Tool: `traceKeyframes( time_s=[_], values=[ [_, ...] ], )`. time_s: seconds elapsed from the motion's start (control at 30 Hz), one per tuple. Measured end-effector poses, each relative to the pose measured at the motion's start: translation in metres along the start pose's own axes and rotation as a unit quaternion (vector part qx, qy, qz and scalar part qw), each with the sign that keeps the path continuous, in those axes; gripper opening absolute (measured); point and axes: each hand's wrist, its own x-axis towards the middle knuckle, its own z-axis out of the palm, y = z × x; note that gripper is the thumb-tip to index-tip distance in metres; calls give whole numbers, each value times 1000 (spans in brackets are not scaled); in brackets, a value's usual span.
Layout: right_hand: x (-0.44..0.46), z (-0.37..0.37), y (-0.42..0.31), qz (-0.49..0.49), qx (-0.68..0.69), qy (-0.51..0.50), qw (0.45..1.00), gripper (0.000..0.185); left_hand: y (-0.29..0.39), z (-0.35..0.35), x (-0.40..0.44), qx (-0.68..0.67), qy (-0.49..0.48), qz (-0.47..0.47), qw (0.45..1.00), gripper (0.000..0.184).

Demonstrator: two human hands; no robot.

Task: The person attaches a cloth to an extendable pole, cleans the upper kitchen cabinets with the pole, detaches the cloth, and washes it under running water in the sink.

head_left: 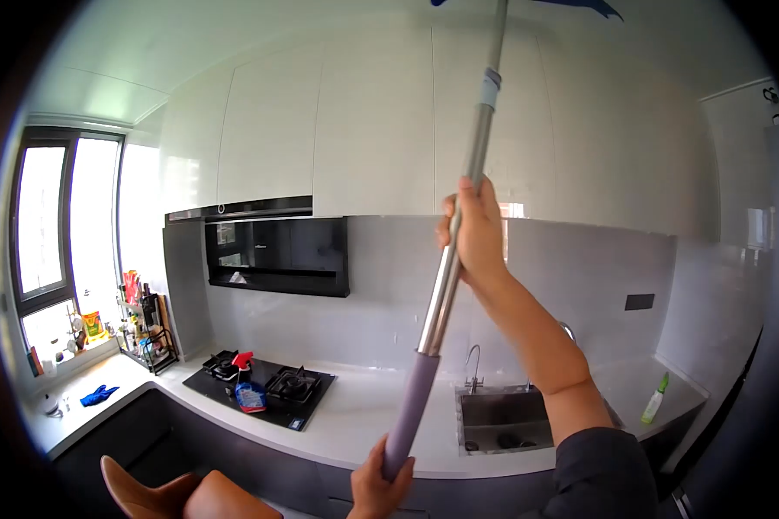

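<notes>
A long mop pole point(446, 294) slants up across the view, steel above and with a mauve grip sleeve at its lower end. My right hand point(478, 227) is wrapped around the steel part, about mid-pole. Lower down, my left hand point(381, 481) closes round the bottom of the mauve sleeve. At the top edge, part of a blue mop head point(580, 7) shows near the ceiling; the rest is out of frame, and I cannot tell if it touches anything.
White wall cabinets point(372, 121) rise behind the pole, beside a black range hood point(277, 255). Below are a gas hob point(299, 385) with a spray bottle point(251, 396) on it, and a sink point(506, 415). A green-and-white bottle point(656, 400) stands right; blue gloves point(99, 395) lie left.
</notes>
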Motion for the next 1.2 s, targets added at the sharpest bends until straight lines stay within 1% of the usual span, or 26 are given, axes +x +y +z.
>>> traceKeyframes(
  time_s=[0.07, 0.13, 0.2, 0.23, 0.27, 0.33, 0.37, 0.43, 0.47, 0.53, 0.57, 0.6, 0.67, 0.73, 0.77, 0.8, 0.83, 0.87, 0.93, 0.97, 1.0, 1.07, 1.13, 1.2],
  values=[
    [-5, 17, 0, -6, 29, -30, 999, 24, -4, -12, -11, -25, 34, 23, 999, 51],
    [-13, 35, 0, -1, 44, -47, 998, 26, -2, -22, -23, 4, 42, 19, 999, 50],
    [-19, 52, 2, 20, 74, -68, 995, 27, -2, -27, -37, -20, 69, -5, 997, 51],
    [-20, 58, 5, 30, 73, -79, 994, 26, 2, -29, -42, -25, 66, -26, 997, 50],
    [-21, 64, 4, 55, 75, -88, 992, 26, 1, -30, -43, -25, 61, -20, 998, 50],
    [-23, 71, 3, 62, 86, -108, 988, 25, -1, -30, -47, 3, 82, 8, 997, 49],
    [-24, 71, 1, 61, 78, -110, 989, 25, 4, -31, -51, 1, 71, 7, 997, 49],
    [-24, 65, -6, 68, 62, -109, 990, 25, 14, -28, -52, -41, 48, -59, 996, 49],
    [-25, 60, -9, 67, 59, -104, 991, 25, 15, -24, -54, -42, 42, -56, 997, 49],
    [-25, 47, -15, 81, 55, -109, 989, 28, 8, -3, -61, -85, 34, -78, 993, 50],
    [-24, 37, -19, 80, 50, -105, 990, 28, 13, 8, -58, -53, 51, 0, 997, 51],
    [-23, 28, -23, 87, 33, -95, 991, 31, 19, 16, -61, -57, 47, 1, 997, 51],
    [-18, 5, -29, 90, 12, -84, 992, 33, 42, 31, -61, -127, -10, -98, 987, 52],
    [-11, -22, -30, 74, 11, -65, 995, 37, 58, 47, -57, -142, -26, -104, 984, 51],
    [-9, -35, -32, 79, 6, -55, 995, 39, 61, 56, -55, -121, -32, -83, 989, 51],
    [-7, -48, -34, 78, 4, -55, 995, 39, 63, 67, -55, -100, -39, -64, 992, 51],
    [-6, -63, -35, 76, -2, -55, 996, 39, 60, 81, -55, -84, -30, -5, 996, 51],
    [-5, -76, -39, 73, -8, -56, 996, 39, 65, 93, -56, -87, -30, -4, 996, 51],
    [-2, -103, -45, 79, -20, -45, 996, 37, 77, 117, -58, -108, -69, -57, 990, 52],
    [0, -120, -47, 73, -24, -36, 996, 36, 83, 133, -60, -111, -67, -61, 990, 53],
    [3, -137, -47, 69, -27, -27, 997, 35, 88, 144, -58, -112, -69, -63, 989, 53],
    [11, -172, -50, 73, -38, -24, 996, 31, 104, 168, -52, -67, -56, 14, 996, 54],
    [17, -197, -48, 69, -47, 1, 997, 28, 108, 181, -45, -65, -61, -8, 996, 53],
    [22, -229, -47, 75, -45, -6, 996, 26, 107, 208, -44, -90, -75, -22, 993, 53]
  ],
)
